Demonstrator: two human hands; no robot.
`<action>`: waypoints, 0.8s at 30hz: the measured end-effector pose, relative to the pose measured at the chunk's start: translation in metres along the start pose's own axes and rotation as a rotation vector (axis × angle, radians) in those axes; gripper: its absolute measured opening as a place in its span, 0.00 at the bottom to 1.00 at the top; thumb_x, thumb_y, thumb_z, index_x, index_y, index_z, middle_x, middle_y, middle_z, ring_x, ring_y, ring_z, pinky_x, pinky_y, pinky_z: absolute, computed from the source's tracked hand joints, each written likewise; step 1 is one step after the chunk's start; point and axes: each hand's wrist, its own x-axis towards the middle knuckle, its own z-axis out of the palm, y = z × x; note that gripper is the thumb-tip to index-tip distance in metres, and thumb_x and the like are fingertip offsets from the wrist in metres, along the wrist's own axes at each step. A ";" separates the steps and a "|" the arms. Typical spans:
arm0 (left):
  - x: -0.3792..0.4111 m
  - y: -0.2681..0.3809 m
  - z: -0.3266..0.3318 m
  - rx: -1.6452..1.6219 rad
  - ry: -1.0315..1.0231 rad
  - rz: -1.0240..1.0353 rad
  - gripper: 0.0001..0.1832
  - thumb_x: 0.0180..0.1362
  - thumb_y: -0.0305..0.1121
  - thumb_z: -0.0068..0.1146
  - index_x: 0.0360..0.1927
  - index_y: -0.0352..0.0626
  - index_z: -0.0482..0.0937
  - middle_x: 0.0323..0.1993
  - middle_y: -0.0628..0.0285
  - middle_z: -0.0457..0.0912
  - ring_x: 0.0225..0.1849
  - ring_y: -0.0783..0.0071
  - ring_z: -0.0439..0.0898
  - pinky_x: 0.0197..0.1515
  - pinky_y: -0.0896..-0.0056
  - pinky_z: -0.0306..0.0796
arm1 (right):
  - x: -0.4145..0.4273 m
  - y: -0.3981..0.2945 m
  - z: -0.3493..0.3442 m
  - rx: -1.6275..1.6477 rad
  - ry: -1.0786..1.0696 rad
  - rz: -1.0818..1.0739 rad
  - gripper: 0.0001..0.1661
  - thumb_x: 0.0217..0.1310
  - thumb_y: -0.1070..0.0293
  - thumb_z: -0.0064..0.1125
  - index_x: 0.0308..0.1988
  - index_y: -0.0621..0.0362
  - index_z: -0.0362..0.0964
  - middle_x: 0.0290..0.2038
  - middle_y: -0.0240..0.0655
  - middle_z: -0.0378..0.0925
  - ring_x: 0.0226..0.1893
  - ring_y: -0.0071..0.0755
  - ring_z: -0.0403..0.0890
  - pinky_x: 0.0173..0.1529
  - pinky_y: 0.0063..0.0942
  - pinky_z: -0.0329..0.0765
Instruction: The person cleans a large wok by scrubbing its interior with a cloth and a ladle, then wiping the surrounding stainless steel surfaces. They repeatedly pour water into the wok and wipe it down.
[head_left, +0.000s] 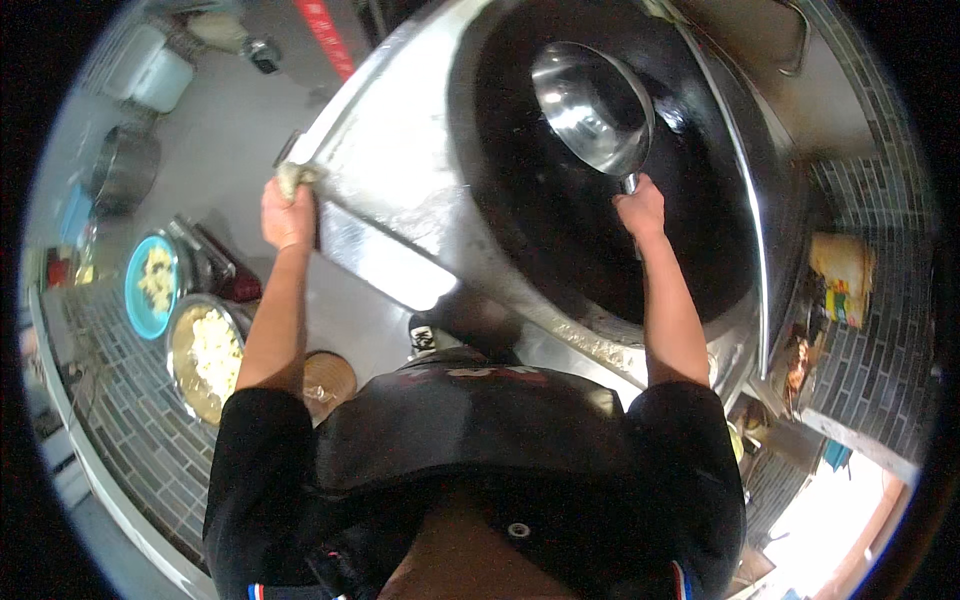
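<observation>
My right hand (642, 206) grips the handle of a big stainless steel ladle (589, 112), whose round bowl hangs over a large dark wok (555, 247). The inside of the wok looks dark, with a bright reflection beyond the ladle. At the front left corner of the steel stove top (397, 172), my left hand (287, 217) is closed around a crumpled pale cloth (295, 177). The cloth lies against the corner of the stove's edge.
On the left stand a steel bowl of pale chopped food (214, 356) and a turquoise basin (150, 285) with similar pieces. A round brown stool-like object (328, 382) is near my left elbow. A steel rail (742, 180) crosses the wok's right side. Farther left sits a metal pot (126, 169).
</observation>
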 end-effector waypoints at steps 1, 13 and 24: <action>-0.003 0.012 -0.003 0.054 0.000 -0.091 0.18 0.46 0.44 0.54 0.40 0.49 0.74 0.37 0.57 0.77 0.41 0.54 0.75 0.43 0.58 0.70 | 0.021 0.031 0.007 -0.008 -0.006 0.076 0.21 0.43 0.69 0.57 0.42 0.60 0.68 0.36 0.50 0.77 0.41 0.53 0.77 0.45 0.39 0.73; 0.001 -0.006 0.018 -0.111 0.163 -0.118 0.22 0.52 0.45 0.57 0.46 0.42 0.73 0.39 0.60 0.79 0.40 0.66 0.77 0.45 0.68 0.68 | 0.122 0.251 0.127 -0.123 -0.469 0.315 0.07 0.48 0.68 0.55 0.31 0.55 0.75 0.32 0.36 0.77 0.34 0.37 0.76 0.35 0.35 0.71; 0.002 -0.003 0.014 0.066 0.140 -0.237 0.24 0.47 0.49 0.60 0.42 0.44 0.74 0.36 0.58 0.79 0.39 0.62 0.78 0.45 0.66 0.68 | 0.064 0.095 0.179 1.556 -0.943 0.463 0.06 0.50 0.71 0.52 0.23 0.55 0.64 0.15 0.29 0.65 0.14 0.27 0.66 0.22 0.24 0.67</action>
